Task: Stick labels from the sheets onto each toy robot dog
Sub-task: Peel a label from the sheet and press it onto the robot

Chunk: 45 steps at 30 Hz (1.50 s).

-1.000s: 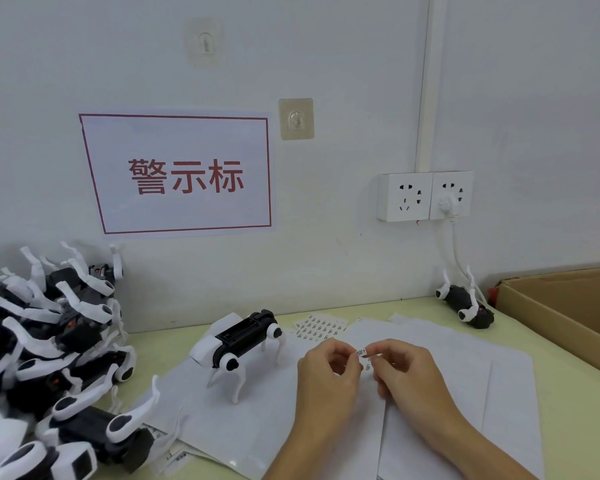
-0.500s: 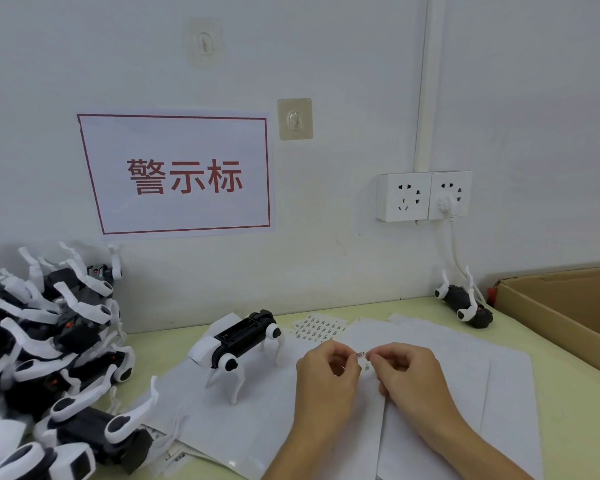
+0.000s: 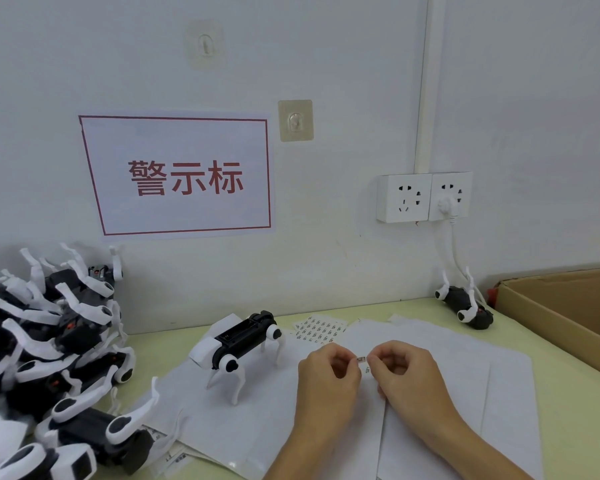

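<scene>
A black-and-white toy robot dog (image 3: 238, 348) stands upright on white sheets (image 3: 440, 379) at the table's middle. Right of it, my left hand (image 3: 326, 379) and my right hand (image 3: 407, 375) meet above the sheets. Between their fingertips they pinch one small label (image 3: 361, 359). A sheet of printed labels (image 3: 321, 330) lies just behind my hands. Another dog (image 3: 466, 308) lies on its side at the back right, against the wall.
A heap of several robot dogs (image 3: 49, 355) fills the left side of the table. An open cardboard box (image 3: 565, 306) stands at the right edge. A wall socket (image 3: 425, 197) with a plugged-in white cable and a red-framed sign (image 3: 181, 174) are on the wall behind.
My hands stay together over the sheets with the label between them; only a slight shift of the fingers shows.
</scene>
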Tool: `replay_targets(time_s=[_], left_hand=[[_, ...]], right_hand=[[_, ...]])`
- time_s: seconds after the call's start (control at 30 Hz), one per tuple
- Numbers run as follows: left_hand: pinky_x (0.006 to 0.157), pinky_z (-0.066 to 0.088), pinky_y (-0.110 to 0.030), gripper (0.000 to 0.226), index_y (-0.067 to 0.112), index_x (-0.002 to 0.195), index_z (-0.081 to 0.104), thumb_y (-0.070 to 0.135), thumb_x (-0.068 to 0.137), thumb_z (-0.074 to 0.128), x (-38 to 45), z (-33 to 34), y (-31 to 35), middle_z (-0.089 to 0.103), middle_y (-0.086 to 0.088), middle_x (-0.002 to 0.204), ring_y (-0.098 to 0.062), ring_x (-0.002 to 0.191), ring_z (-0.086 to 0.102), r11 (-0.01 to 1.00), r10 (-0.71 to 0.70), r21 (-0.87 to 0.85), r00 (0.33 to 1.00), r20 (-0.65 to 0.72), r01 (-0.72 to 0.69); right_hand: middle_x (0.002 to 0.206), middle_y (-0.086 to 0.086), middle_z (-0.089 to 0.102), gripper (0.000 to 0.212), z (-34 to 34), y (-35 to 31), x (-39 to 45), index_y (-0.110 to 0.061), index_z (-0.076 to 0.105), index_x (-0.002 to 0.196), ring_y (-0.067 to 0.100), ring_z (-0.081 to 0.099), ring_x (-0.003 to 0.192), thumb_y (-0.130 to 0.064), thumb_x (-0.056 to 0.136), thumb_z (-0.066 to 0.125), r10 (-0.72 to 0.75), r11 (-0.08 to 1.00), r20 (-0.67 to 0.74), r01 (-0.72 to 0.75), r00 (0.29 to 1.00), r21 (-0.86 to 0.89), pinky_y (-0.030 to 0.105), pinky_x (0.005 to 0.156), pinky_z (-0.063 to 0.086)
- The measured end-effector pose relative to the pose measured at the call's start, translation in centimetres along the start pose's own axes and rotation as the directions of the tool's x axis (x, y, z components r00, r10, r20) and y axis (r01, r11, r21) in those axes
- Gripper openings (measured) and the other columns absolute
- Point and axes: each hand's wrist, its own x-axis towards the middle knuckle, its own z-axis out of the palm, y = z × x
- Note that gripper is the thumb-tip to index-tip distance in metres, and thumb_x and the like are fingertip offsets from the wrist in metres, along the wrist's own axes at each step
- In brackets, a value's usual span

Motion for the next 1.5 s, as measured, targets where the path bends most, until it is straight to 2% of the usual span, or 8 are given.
replay_targets(time_s=[0.4, 0.93, 1.03, 1.17, 1.3, 1.37, 1.43, 1.5], left_hand=[[0.07, 0.059, -0.028, 0.019, 0.025, 0.075, 0.07, 0.012, 0.089, 0.067, -0.1, -0.1, 0.1, 0.073, 0.008, 0.073, -0.008, 0.074, 0.07, 1.0, 0.007, -0.028, 1.0, -0.008, -0.008], [0.057, 0.046, -0.013, 0.033, 0.027, 0.071, 0.066, 0.002, 0.088, 0.05, -0.4, -0.5, 0.7, 0.068, 0.005, 0.067, -0.004, 0.069, 0.065, 0.998, -0.006, 0.06, 0.999, -0.031, 0.008], [0.048, 0.035, -0.019, 0.03, 0.015, 0.06, 0.06, 0.004, 0.078, 0.04, -0.8, -0.7, 1.1, 0.054, 0.007, 0.052, -0.011, 0.053, 0.051, 0.975, 0.146, 0.184, 0.986, -0.084, -0.128], [0.044, 0.035, -0.028, 0.024, 0.009, 0.059, 0.053, 0.012, 0.075, 0.035, -1.3, -0.8, 2.6, 0.05, 0.001, 0.051, -0.019, 0.048, 0.046, 0.827, 0.494, 0.395, 0.852, -0.173, -0.399], [0.067, 0.047, -0.034, 0.019, 0.012, 0.088, 0.064, 0.004, 0.075, 0.053, 0.1, -2.6, 3.8, 0.063, -0.001, 0.084, -0.023, 0.082, 0.057, 0.778, 0.488, 0.553, 0.842, -0.232, -0.299], [0.085, 0.045, -0.04, 0.046, 0.013, 0.116, 0.062, 0.002, 0.071, 0.062, 1.2, -4.4, 3.6, 0.063, -0.004, 0.115, -0.029, 0.11, 0.055, 0.668, 0.44, 0.733, 0.864, -0.244, -0.133], [0.107, 0.031, -0.043, 0.064, 0.016, 0.141, 0.041, 0.012, 0.081, 0.061, 2.1, -6.4, 3.1, 0.043, -0.005, 0.147, -0.032, 0.142, 0.031, 0.553, 0.246, 0.828, 0.932, -0.265, 0.089], [0.115, 0.019, -0.045, 0.067, 0.019, 0.147, 0.024, 0.029, 0.09, 0.057, 2.6, -8.1, 2.3, 0.034, -0.005, 0.152, -0.033, 0.149, 0.014, 0.474, 0.071, 0.854, 0.958, -0.279, 0.214]], right_hand=[[0.062, 0.001, 0.069, 0.018, 0.0, 0.0, 0.0, -0.017, 0.073, 0.072, 0.011, 0.058, 0.052, -0.004, 0.086, 0.071, 0.017, 1.0, 0.018, -0.017, 1.0, 0.016, 0.029, 0.061, 0.048], [0.053, -0.003, 0.061, 0.016, -0.2, 0.0, 0.1, -0.01, 0.069, 0.076, 0.01, 0.054, 0.048, -0.005, 0.092, 0.065, 0.026, 0.998, 0.063, -0.03, 0.998, 0.056, 0.017, 0.05, 0.043], [0.06, -0.001, 0.067, 0.016, -0.1, 0.2, 0.2, -0.013, 0.069, 0.076, 0.009, 0.057, 0.05, -0.008, 0.091, 0.066, 0.041, 0.999, 0.043, -0.041, 0.998, -0.004, 0.019, 0.054, 0.047], [0.07, 0.001, 0.071, 0.018, 0.2, 0.3, 0.2, -0.016, 0.07, 0.074, 0.013, 0.062, 0.06, -0.008, 0.09, 0.066, 0.042, 0.995, 0.05, -0.037, 0.998, -0.095, 0.029, 0.067, 0.052], [0.067, 0.0, 0.07, 0.019, 0.1, 0.4, 0.2, -0.017, 0.07, 0.073, 0.008, 0.058, 0.056, -0.009, 0.09, 0.066, 0.039, 0.994, 0.057, -0.032, 0.998, -0.103, 0.023, 0.062, 0.048], [0.067, 0.0, 0.07, 0.019, 0.1, 0.4, 0.2, -0.017, 0.07, 0.073, 0.007, 0.056, 0.054, -0.01, 0.09, 0.066, 0.046, 0.995, 0.055, -0.041, 0.997, -0.093, 0.022, 0.061, 0.047], [0.068, 0.001, 0.07, 0.018, 0.1, 0.4, 0.3, -0.016, 0.07, 0.073, 0.007, 0.055, 0.054, -0.01, 0.09, 0.066, 0.049, 0.995, 0.058, -0.043, 0.997, -0.089, 0.022, 0.06, 0.046], [0.069, 0.003, 0.069, 0.018, 0.1, 0.4, 0.2, -0.017, 0.07, 0.074, 0.007, 0.056, 0.055, -0.011, 0.09, 0.066, 0.047, 0.996, 0.065, -0.041, 0.997, -0.083, 0.021, 0.059, 0.045]])
